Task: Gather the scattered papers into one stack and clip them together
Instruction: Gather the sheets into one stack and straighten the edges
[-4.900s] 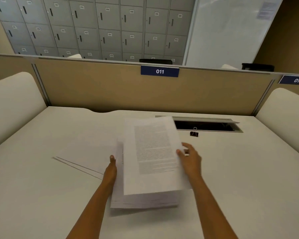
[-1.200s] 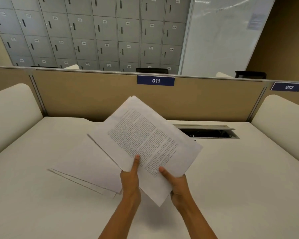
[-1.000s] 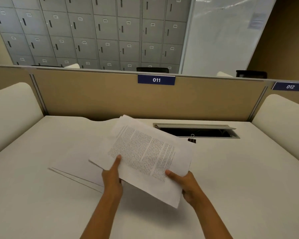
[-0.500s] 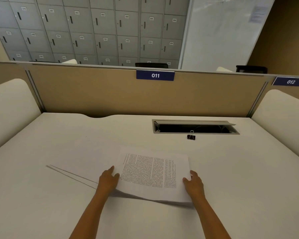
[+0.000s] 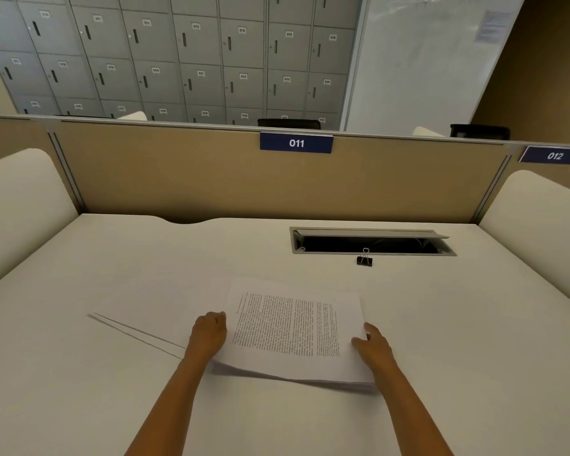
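The stack [image 5: 297, 327], held up a second ago, now lies on the near table [image 5: 474, 324]. The left hand [image 5: 208, 334] apparently curls round its left edge, and the right hand [image 5: 374, 347] rests flat-fingered against its right edge. The loose sheets [image 5: 158, 311] and the far binder clip [image 5: 364, 260] are still to be gathered.

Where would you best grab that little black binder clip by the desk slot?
Probably pinch the binder clip by its silver wire loops from above: it stands upright on the desk, black body down, loops pointing up and free. The right hand is nearer.
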